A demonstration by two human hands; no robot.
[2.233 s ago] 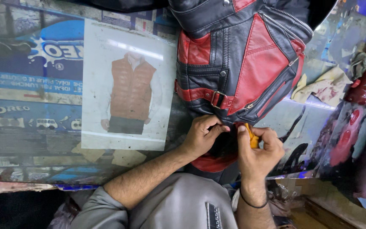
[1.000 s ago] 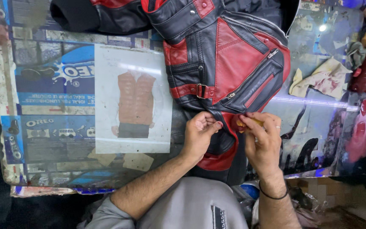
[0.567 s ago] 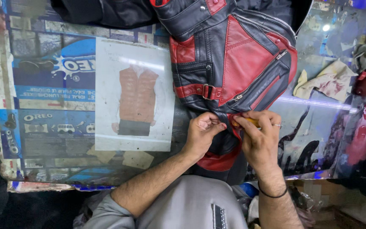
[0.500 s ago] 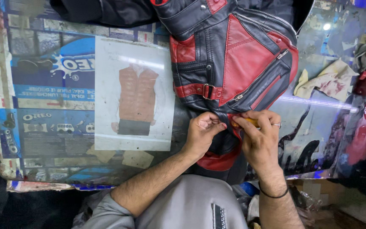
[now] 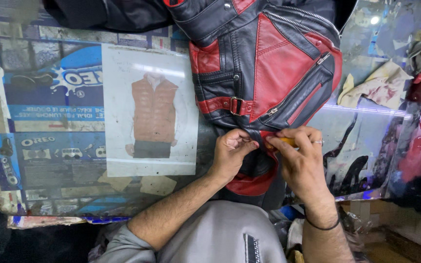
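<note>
So the glass-topped table [image 5: 366, 146] has blue and white snack wrappers [image 5: 49, 117] flattened under it along the left side of the frame, plus a white printed sheet [image 5: 149, 109] left of centre showing a rust-brown quilted vest. A black and red leather jacket [image 5: 264, 73] sprawls across the top centre, hem reaching down to mid-frame. Left hand [image 5: 232, 153] is curled, fingers pinching the hem. Right hand [image 5: 300, 158], ring on one finger, fingers closed around a small orange tool [image 5: 286, 142] pressed to the same edge. Stained cream rag [image 5: 376, 87] sits upper right.
</note>
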